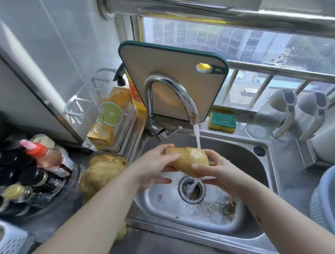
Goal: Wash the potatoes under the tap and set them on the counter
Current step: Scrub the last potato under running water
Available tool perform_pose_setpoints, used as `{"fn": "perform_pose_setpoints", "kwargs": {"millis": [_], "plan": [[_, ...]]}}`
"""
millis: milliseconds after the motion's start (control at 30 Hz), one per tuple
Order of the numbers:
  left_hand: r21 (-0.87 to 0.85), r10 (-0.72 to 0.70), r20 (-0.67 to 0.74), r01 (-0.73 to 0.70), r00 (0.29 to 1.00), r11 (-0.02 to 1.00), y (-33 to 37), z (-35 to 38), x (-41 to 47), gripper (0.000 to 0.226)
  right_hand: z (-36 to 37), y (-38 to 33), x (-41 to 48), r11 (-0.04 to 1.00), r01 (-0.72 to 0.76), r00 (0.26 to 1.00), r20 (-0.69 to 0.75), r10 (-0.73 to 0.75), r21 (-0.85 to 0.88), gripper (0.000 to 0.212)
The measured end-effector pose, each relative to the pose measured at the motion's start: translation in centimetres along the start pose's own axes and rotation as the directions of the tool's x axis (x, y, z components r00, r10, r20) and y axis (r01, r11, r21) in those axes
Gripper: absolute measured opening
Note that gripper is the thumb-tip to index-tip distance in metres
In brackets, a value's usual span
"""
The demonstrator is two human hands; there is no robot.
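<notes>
Head view: both hands are on one potato (190, 160) over the sink (255, 218), right under the tap (170, 99) stream. Left hand (155, 169) cups its left end, right hand (215, 173) wraps the right end. It's wet and glossy, so likely slick; firm, dense, fairly heavy by its look. Best gripped round the ends, as now. More potatoes (102, 172) wait on the counter (166, 249), left of the sink.
</notes>
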State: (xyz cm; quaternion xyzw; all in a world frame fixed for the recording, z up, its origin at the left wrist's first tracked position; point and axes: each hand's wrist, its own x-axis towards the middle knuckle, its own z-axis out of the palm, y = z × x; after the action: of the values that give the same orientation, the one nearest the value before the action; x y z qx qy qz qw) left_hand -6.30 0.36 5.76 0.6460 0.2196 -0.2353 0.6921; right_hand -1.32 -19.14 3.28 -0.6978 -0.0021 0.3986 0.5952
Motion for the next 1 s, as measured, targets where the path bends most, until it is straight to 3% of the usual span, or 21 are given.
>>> {"fn": "perform_pose_setpoints", "kwargs": {"millis": [67,167,233,300,433,567,767,1000], "plan": [[0.342,0.037,0.034,-0.047,0.999,0.939,-0.5,-1.2,-1.0,0.057,0.3,-0.1,-0.2,0.993,0.034,0.999,0.003,-0.034,-0.114,0.076],[0.805,0.127,0.017,-0.089,0.992,0.586,-1.6,-1.8,-1.7,0.060,1.2,0.2,-0.3,0.943,0.077,0.997,0.021,-0.074,-0.324,0.078],[0.922,0.184,0.029,-0.098,0.982,0.375,-2.4,-2.0,-1.8,0.051,2.2,0.7,-0.3,0.888,0.102,0.995,0.031,-0.098,-0.449,0.077],[0.964,0.185,0.055,-0.100,0.981,0.245,-2.9,-2.5,-1.9,0.047,3.3,1.2,-0.3,0.866,0.122,0.992,0.030,-0.122,-0.484,0.075],[0.956,0.194,0.099,-0.148,0.976,0.255,-3.6,-4.0,-2.9,0.044,4.9,2.3,-0.4,0.852,0.170,0.985,0.086,-0.147,-0.496,0.071],[0.913,0.438,0.151,-0.294,0.886,0.281,-4.4,-4.5,-4.2,0.026,6.4,3.9,-0.6,0.652,0.285,0.954,0.271,-0.125,-0.702,0.071],[0.893,0.686,0.200,-0.418,0.700,0.166,-6.7,-5.4,-4.6,0.020,9.2,6.0,-0.3,0.494,0.413,0.888,0.460,-0.030,-0.765,0.079],[0.910,0.743,0.222,-0.408,0.632,0.076,-7.7,-6.1,-4.4,0.018,10.6,6.2,0.6,0.394,0.460,0.861,0.508,0.022,-0.796,0.083]]}}
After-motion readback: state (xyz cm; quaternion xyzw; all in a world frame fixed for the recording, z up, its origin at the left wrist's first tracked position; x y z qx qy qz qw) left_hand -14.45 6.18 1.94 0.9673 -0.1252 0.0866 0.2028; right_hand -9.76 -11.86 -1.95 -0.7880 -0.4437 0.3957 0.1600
